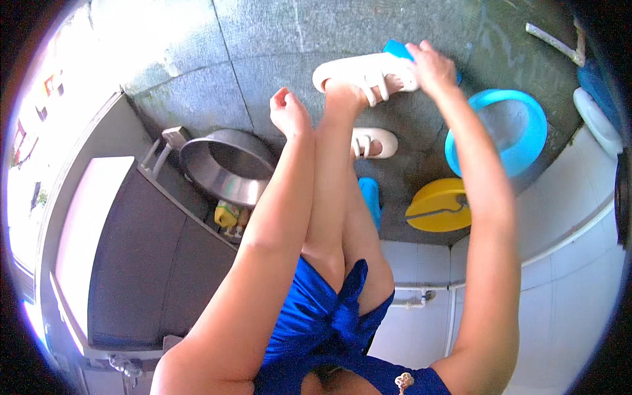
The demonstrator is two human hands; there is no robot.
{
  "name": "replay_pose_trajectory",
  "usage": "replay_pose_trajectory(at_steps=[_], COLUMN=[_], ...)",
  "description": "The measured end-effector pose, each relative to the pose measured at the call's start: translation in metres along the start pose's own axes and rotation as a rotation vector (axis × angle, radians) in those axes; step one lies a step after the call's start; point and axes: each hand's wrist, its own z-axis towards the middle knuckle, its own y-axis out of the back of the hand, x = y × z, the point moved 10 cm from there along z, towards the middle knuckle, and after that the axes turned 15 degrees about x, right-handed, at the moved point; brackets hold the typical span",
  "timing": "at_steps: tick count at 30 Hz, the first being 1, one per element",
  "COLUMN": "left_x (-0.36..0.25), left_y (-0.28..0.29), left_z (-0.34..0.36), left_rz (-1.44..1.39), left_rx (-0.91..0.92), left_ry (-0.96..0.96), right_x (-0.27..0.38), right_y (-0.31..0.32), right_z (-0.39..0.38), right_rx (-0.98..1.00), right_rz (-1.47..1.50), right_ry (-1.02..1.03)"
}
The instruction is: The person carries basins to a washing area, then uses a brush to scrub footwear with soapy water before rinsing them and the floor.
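Beyond my raised foot, my right hand (432,69) is closed around a blue plastic thing (397,50). Its flat end shows past my fingers beside the toe of a white strapped shoe (352,71); the rest is mostly covered, so its kind cannot be told. My left hand (291,113) hangs left of my shin with the fingers curled in, and nothing shows in it. The other white shoe (375,143) rests on the floor on my other foot. To the right, a light-blue basin (541,125) with greyish contents stands under my right forearm.
A large metal basin (227,158) sits at the left beside a dark cabinet (141,257). A yellow basin-like container (434,205) lies near the tiled wall (566,263). Between them is a blue object (370,201), partly behind my leg. A white pipe (554,43) lies far right.
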Motion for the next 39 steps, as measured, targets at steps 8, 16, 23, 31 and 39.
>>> replay_pose_trajectory(at_steps=[8,16,23,31,39], left_x=[0.088,0.076,0.068,0.068,0.057], left_y=[-0.004,-0.016,-0.029,-0.023,-0.035], left_z=[-0.006,-0.012,-0.022,-0.014,-0.016], left_rz=[-0.207,-0.336,-0.315,-0.243,-0.354], left_rx=[-0.143,-0.036,-0.009,-0.043,0.022], left_ry=[0.323,0.392,0.426,0.415,0.344], right_x=[0.2,0.057,0.193,0.068,0.184], right_y=[-0.049,-0.002,-0.061,-0.01,-0.061], right_z=[0.068,0.037,0.077,0.047,0.067], right_rx=[0.244,0.073,0.201,0.099,0.195], right_rz=[-0.347,-0.167,-0.303,-0.243,-0.267], right_ry=[0.228,0.222,0.212,0.236,0.288])
